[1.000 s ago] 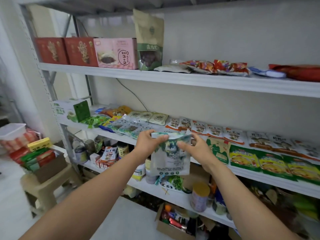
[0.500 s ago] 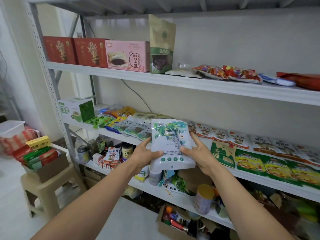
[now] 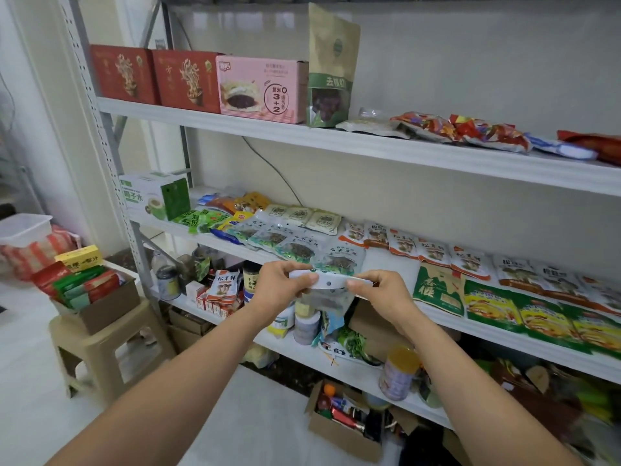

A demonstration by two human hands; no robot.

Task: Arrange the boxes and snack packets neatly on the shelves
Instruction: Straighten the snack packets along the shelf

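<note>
Pinching snack packet (image 3: 331,283), white top strip, translucent body: left hand (image 3: 281,284), right hand (image 3: 381,292) fingers clamped

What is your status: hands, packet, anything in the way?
Left hand, right hand both pinch packet at top edge. Packet in front of middle shelf, not yet placed. Nothing in between.

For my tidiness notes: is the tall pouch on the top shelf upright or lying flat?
Upright. The pouch stands on its base, rising above the pink box beside it.
</note>
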